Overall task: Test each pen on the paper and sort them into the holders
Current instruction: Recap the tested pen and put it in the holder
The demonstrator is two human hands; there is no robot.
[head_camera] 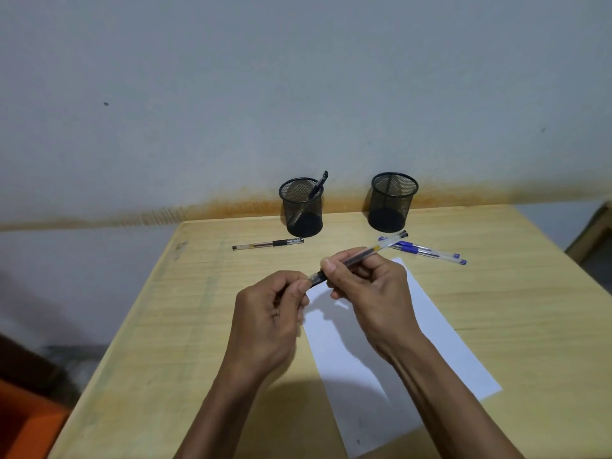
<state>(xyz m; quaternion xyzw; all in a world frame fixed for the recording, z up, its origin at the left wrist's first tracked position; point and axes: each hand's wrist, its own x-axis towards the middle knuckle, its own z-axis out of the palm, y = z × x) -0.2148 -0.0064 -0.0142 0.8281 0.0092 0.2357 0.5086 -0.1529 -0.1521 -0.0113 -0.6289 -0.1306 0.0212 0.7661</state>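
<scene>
My right hand (pixel 367 286) grips a clear-barrelled black pen (pixel 364 255) that slants up to the right above the white paper (pixel 430 329). My left hand (pixel 275 313) pinches the pen's lower end, at its cap or tip. Two black mesh holders stand at the table's far edge: the left holder (pixel 302 207) has one dark pen (pixel 317 186) leaning in it, and the right holder (pixel 391 202) looks empty. A black pen (pixel 267 244) lies in front of the left holder. Two blue pens (pixel 427 251) lie to the right of the holders.
The wooden table (pixel 185 326) stands against a grey wall. Its left edge runs diagonally, with an orange object (pixel 23 422) on the floor beyond it. Some wooden furniture (pixel 592 236) shows at the far right.
</scene>
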